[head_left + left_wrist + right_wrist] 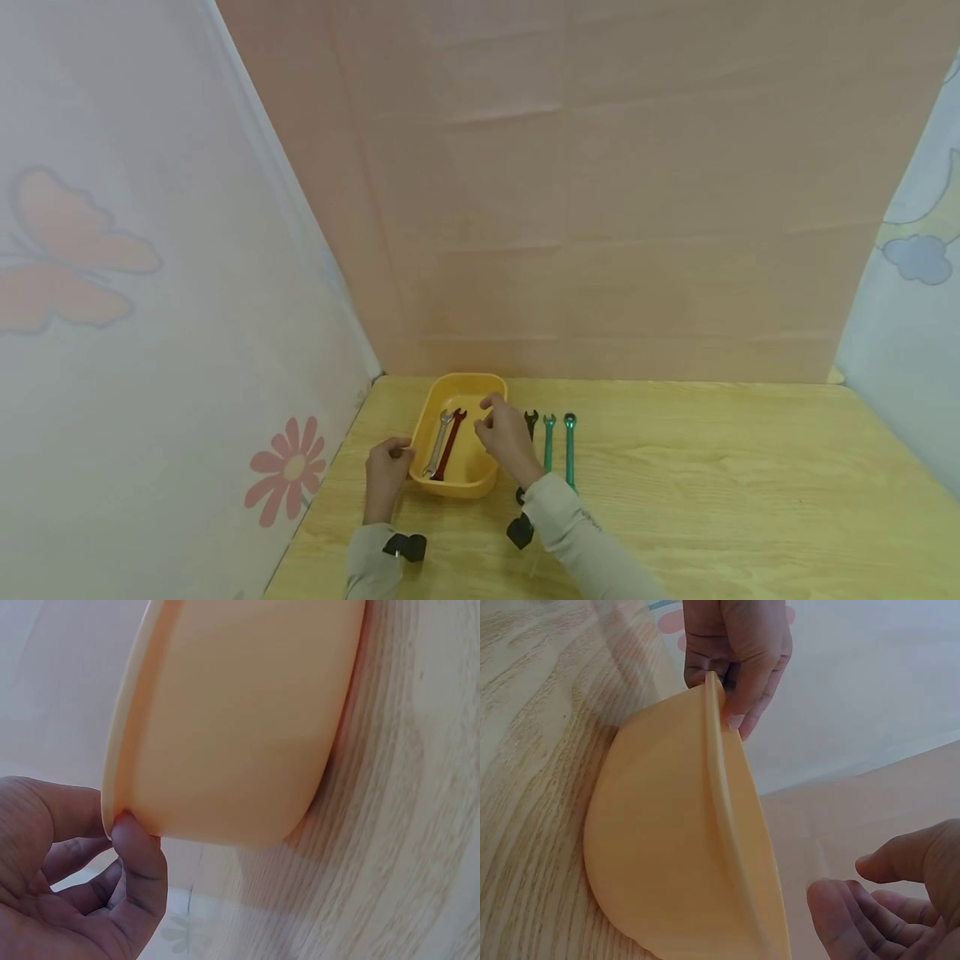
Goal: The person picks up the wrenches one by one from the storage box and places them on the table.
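My left hand (385,479) pinches the near left rim of a yellow plastic tub (480,488) between thumb and finger. The left wrist view shows the thumb lying on the outside of that rim. Inside the tub, side by side and slanted, lie a silver wrench (438,450) and a red wrench (450,448). Over the tub's right side hovers my right hand (512,437). Its fingers are loosely bent, with a gap between thumb and fingertips and nothing held, as the right wrist view (900,900) shows.
Right of the tub, a black wrench (532,422), partly behind the right hand and wrist, lies alongside two green wrenches, one shorter (549,437) and one longer (570,446). A white flowered wall (225,350) borders the wooden table (720,500) at left; a pinkish-tan backdrop (630,250) stands behind.
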`<control>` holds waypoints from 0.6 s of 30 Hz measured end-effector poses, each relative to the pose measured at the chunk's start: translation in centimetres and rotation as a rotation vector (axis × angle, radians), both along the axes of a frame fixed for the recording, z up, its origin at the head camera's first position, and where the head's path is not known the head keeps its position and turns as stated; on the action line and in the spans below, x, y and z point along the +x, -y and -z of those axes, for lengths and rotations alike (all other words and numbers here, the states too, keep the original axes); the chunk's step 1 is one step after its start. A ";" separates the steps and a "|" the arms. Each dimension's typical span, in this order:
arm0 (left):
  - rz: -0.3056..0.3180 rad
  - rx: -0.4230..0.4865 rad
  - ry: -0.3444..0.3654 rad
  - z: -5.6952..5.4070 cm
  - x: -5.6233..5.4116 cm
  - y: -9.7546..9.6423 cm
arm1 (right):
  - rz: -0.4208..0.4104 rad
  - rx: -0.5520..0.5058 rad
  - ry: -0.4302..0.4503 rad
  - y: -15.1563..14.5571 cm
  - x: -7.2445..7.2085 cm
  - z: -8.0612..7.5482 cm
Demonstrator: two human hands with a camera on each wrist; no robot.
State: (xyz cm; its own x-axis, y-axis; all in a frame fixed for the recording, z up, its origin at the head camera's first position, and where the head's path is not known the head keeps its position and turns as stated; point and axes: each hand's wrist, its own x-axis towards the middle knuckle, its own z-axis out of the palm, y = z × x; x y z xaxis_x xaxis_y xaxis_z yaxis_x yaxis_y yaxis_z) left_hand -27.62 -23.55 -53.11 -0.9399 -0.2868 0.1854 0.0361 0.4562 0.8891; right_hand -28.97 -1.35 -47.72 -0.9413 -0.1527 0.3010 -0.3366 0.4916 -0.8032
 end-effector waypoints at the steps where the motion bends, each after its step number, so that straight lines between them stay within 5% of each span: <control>1: 0.000 0.002 0.000 0.0 0.0 0.0 | -0.003 0.000 -0.006 0.1 -0.1 0.2; 18: 0.011 0.021 0.007 -0.1 0.0 0.0 | -0.055 -0.035 0.043 1.6 -0.7 1.6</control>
State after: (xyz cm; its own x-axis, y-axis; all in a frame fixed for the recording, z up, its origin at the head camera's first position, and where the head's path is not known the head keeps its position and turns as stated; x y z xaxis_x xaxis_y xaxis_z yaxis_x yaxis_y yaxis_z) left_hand -27.63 -23.51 -53.05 -0.9444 -0.2797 0.1730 0.0350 0.4375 0.8986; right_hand -29.64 -2.91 -49.33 -0.9440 -0.1942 0.2667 -0.3271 0.4447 -0.8338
